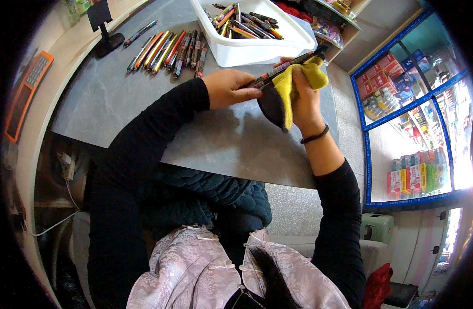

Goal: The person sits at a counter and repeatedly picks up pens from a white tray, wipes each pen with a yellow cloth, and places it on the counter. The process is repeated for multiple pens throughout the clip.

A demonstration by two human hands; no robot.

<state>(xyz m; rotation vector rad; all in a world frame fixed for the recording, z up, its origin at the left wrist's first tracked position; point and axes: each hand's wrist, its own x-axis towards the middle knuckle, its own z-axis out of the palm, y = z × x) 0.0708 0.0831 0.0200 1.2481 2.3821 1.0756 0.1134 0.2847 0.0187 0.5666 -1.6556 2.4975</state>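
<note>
My left hand (pixel 230 88) pinches one end of a dark patterned pen-like stick (pixel 275 72) between thumb and fingers. Around its other end, my right hand (pixel 304 90) holds a yellow and dark cloth (pixel 283 90), whose folds hang below the stick. Whether the stick is one piece or several held together, I cannot tell. Left of my hands, a row of similar sticks (pixel 168 50), some dark, some orange, yellow or silver, lies on the grey table (pixel 221 135). One more stick (pixel 140 34) lies apart, beyond the row's left end. A white plastic bin (pixel 255 52) behind my hands holds many more.
A black stand (pixel 105 38) is at the table's back left, near an orange-framed calculator-like device (pixel 28 96). Shelves with packaged goods (pixel 329 31) rise beyond the bin. To the right is a blue-framed window (pixel 365 166) with boxes behind it. My lap is below the table's front edge.
</note>
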